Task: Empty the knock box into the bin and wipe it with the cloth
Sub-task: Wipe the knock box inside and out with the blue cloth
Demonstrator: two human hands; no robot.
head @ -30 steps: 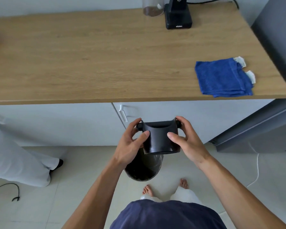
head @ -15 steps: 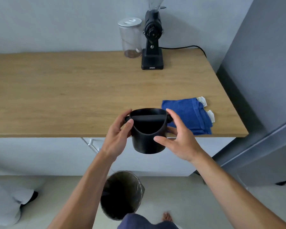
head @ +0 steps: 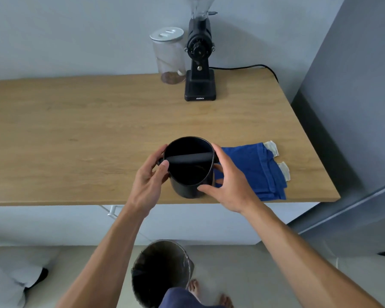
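Soft, even daylight, faint shadows, sharp centre, wide-angle bending at the edges

Both my arms reach forward.
My left hand and right hand curl inward, palms facing, fingers spread.

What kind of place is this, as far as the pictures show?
Probably a home kitchen coffee corner: a wooden counter over white cabinets, with an electric coffee grinder, a jar of beans, and a knock box.
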